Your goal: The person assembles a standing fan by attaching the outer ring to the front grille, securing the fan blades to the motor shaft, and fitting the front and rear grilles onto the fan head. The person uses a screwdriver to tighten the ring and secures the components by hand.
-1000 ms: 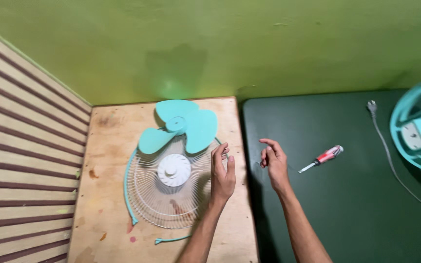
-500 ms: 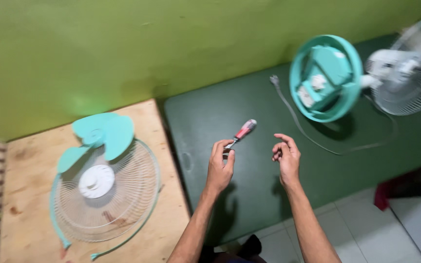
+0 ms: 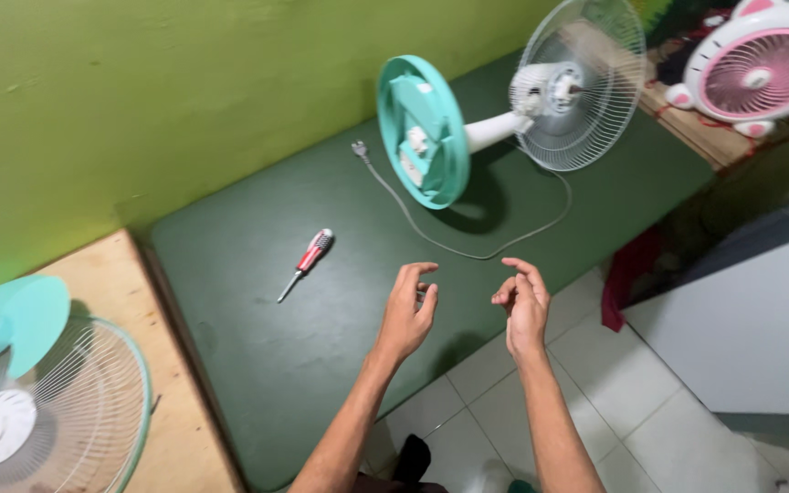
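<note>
My left hand (image 3: 407, 315) hovers over the front part of a dark green table (image 3: 257, 347), fingers curled and apart, holding nothing. My right hand (image 3: 522, 306) is beside it near the table's front edge, also empty with loosely bent fingers. A red-handled screwdriver (image 3: 306, 260) lies on the table to the left of my left hand. Farther back a fan lies on its side, with a teal round base (image 3: 422, 128), a white neck and a white wire rear grille (image 3: 582, 82). Its grey cord (image 3: 468, 246) loops across the table in front of my hands.
On a wooden table (image 3: 130, 283) at left lie a white wire fan guard with a teal rim (image 3: 57, 411) and a teal fan blade (image 3: 11, 319). A pink and white small fan (image 3: 755, 68) stands at the back right. White floor tiles (image 3: 678, 411) lie below. The wall (image 3: 139, 91) is green.
The view has swung right from the wooden table to the green table and fan. Both hands moved right, past the screwdriver, and hover empty.
</note>
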